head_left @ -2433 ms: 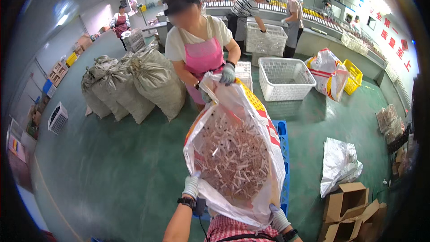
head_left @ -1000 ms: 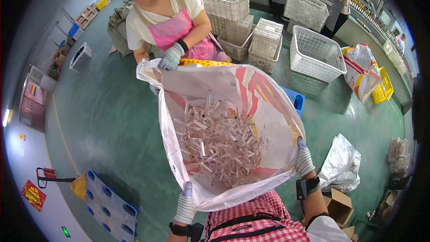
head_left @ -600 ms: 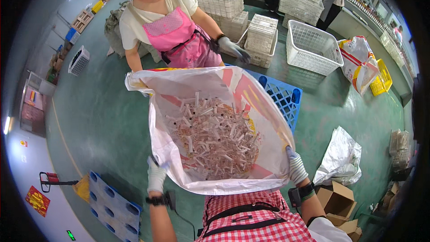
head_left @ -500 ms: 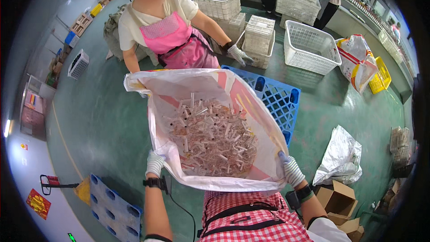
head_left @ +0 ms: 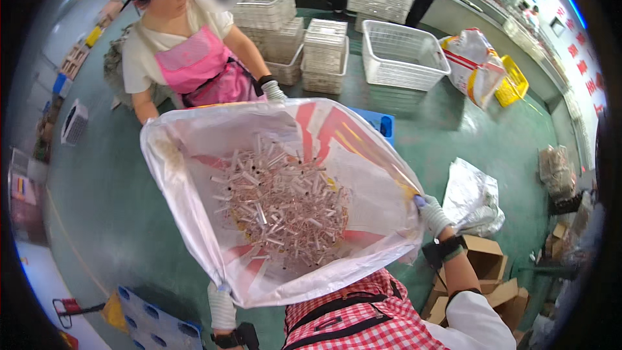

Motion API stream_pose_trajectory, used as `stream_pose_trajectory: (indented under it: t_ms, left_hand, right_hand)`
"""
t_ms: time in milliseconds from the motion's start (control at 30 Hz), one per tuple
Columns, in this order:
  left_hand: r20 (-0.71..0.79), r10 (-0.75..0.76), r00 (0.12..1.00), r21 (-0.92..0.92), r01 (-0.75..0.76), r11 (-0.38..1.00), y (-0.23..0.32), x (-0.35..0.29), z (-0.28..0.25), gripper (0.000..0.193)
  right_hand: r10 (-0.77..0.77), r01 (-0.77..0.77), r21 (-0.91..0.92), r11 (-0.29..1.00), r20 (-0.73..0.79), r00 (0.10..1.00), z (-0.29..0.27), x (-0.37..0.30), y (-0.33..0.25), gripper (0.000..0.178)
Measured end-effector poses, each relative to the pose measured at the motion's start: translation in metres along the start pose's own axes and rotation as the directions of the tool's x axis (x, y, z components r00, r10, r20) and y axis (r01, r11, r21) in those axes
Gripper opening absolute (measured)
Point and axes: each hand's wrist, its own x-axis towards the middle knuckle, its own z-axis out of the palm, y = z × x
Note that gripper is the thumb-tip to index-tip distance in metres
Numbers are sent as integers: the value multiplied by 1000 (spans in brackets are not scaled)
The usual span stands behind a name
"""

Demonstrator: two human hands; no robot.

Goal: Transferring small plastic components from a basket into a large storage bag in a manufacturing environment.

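A large white woven sack [head_left: 382, 191] with red and yellow print hangs wide open in front of me. Inside lies a heap of short, clear tube pieces [head_left: 285, 210]. My left hand [head_left: 222, 309], in a striped glove, is closed on the sack's near left rim. At the right corner of the rim, my gloved right hand [head_left: 433, 214] grips the sack too. Across from me stands a person in a pink apron [head_left: 201, 65], whose gloved hand [head_left: 275, 91] is at the far rim. That person's other hand is hidden behind the sack.
A blue pallet [head_left: 381, 124] shows partly behind the sack; another pallet [head_left: 159, 321] lies at lower left. White crates [head_left: 405, 58] line the back, near a second sack [head_left: 472, 65] and a yellow basket [head_left: 512, 83]. A silvery bag [head_left: 473, 198] and cardboard boxes [head_left: 483, 256] lie right.
The sack's mouth has spread wider, and its near left corner has come lower with my left hand. The co-worker's gloved hand has moved from beside the crates to the sack's far rim.
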Motion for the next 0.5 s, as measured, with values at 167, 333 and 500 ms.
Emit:
stream_pose_trajectory:
  t_ms: [167,333,500]
  left_hand:
    - [12,-36,999,58,35,998,-31,-29,-25,37]
    - [-114,11,993,128,4,992,-51,-31,-37,31]
    - [-103,-56,993,-3,56,998,-40,-35,-19,16]
  right_hand:
    - [-176,118,-729,674,-3,984,18,-2,-68,30]
    - [-778,737,-585,339,266,569,102,-37,-205,57]
    - [-404,961,-259,99,872,277,291,-13,-257,58]
